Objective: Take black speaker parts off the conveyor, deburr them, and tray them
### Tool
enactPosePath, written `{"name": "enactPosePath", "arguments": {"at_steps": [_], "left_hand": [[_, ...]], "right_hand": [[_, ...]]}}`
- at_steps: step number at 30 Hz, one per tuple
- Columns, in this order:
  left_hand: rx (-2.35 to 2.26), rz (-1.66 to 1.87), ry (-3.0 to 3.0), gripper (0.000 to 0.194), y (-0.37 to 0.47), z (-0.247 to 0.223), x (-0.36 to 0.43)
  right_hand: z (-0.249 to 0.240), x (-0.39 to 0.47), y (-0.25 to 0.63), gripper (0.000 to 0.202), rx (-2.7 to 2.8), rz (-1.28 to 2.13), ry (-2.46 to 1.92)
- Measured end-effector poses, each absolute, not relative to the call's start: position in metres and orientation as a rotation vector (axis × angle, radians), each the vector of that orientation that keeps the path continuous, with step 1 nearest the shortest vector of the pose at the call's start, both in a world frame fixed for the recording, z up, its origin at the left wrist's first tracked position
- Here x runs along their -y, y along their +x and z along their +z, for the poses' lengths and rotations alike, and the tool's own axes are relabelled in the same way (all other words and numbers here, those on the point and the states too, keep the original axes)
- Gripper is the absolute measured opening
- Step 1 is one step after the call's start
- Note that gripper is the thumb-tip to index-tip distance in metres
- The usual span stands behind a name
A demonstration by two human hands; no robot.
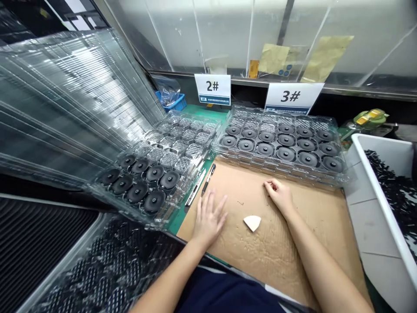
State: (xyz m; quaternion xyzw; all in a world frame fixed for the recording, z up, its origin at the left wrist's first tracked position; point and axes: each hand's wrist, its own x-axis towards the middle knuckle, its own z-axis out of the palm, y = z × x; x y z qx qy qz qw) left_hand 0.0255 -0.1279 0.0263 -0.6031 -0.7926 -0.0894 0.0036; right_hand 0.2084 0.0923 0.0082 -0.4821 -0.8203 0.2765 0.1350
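Observation:
My left hand [209, 217] lies flat with its fingers spread on the left part of the brown cardboard [276, 261], holding nothing. Its fingertips are near a black pen [208, 179] and a silver cutter knife [195, 188]. My right hand [278, 193] rests on the cardboard's upper middle with its fingers curled together; what they hold, if anything, is too small to tell. Between and slightly below the hands lies a small white wedge-shaped piece [252, 223].
Clear trays with round black parts stand at the left [154, 201] and back [286, 154]. A white bin [374, 226] of small black pieces is at the right. Stacked clear trays [74, 95] lean at the far left. Signs 2# [212, 89] and 3# [291, 98] stand behind.

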Motion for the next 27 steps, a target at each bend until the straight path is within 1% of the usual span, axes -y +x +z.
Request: {"name": "enactPosePath", "arguments": {"at_steps": [2, 4, 6, 9, 11, 13, 14, 17, 18, 19, 21, 22, 23, 26, 27], "left_hand": [[2.470, -0.254, -1.925, 0.047, 0.025, 0.025, 0.128], [2.459, -0.239, -1.961, 0.050, 0.024, 0.023, 0.127], [2.443, -0.234, -1.999, 0.058, 0.023, 0.022, 0.126], [2.401, -0.233, -2.067, 0.078, 0.020, 0.021, 0.125], [2.372, -0.239, -2.097, 0.088, 0.019, 0.020, 0.123], [2.348, -0.257, -2.109, 0.091, 0.019, 0.020, 0.123], [2.339, -0.271, -2.107, 0.089, 0.019, 0.020, 0.124], [2.312, -0.328, -2.087, 0.071, 0.020, 0.019, 0.131], [2.286, -0.379, -2.053, 0.067, 0.020, 0.019, 0.134], [2.255, -0.451, -1.995, 0.068, 0.020, 0.018, 0.138], [2.184, -0.628, -1.820, 0.078, 0.018, 0.016, 0.142], [2.168, -0.684, -1.766, 0.081, 0.017, 0.014, 0.142], [2.173, -0.693, -1.773, 0.079, 0.015, 0.012, 0.141], [2.256, -0.515, -2.039, 0.061, 0.011, 0.009, 0.132], [2.300, -0.489, -2.067, 0.057, 0.010, 0.011, 0.129]], "right_hand": [[0.012, -0.090, 0.206, 0.028, 2.427, 0.759, -1.427], [0.019, -0.088, 0.203, 0.028, 2.501, 0.732, -1.444], [0.029, -0.089, 0.199, 0.027, 2.604, 0.734, -1.429], [0.054, -0.097, 0.196, 0.027, 2.830, 0.812, -1.311], [0.078, -0.106, 0.196, 0.024, 2.994, 0.880, -1.204], [0.112, -0.120, 0.198, 0.017, 3.111, 0.900, -1.151], [0.133, -0.128, 0.201, 0.014, 3.140, 0.882, -1.157], [0.207, -0.154, 0.218, 0.023, 3.109, 0.711, -1.280], [0.233, -0.163, 0.227, 0.025, 3.075, 0.642, -1.342], [0.260, -0.171, 0.238, 0.028, 3.032, 0.552, -1.396], [0.308, -0.185, 0.266, 0.031, 2.950, 0.213, -1.594], [0.330, -0.190, 0.282, 0.036, 2.885, 0.116, -1.721], [0.348, -0.194, 0.299, 0.042, 2.812, 0.064, -1.852], [0.391, -0.197, 0.354, 0.067, 2.462, 0.021, -2.211], [0.401, -0.196, 0.373, 0.071, 2.332, 0.014, -2.294]]}}
